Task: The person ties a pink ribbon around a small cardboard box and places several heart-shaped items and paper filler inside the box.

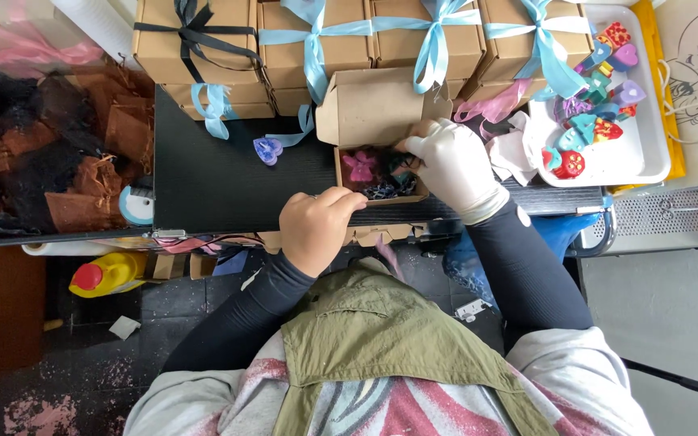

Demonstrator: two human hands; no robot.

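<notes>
The left hand (317, 230), bare and curled, steadies the open cardboard box (377, 173); the gloved right hand (452, 165) pinches small, light, likely fragile trinkets (361, 165) inside. Thin card crushes easily: grip its walls.

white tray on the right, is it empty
No, the white tray holds a heap of small colourful heart-shaped pieces toward its left side, in red, purple, teal and pink.

Open box (377, 153): matt brown cardboard, rough edges. Counter (228, 178): black, matt, fine ribbed texture. Ribbons (313, 48): satin cloth, lt blue, slight sheen. Tray (648, 129): white plastic, glossy. Right hand (454, 165) in thin white glove, matt. Bottle (111, 274): yellow plastic, shiny.
</notes>
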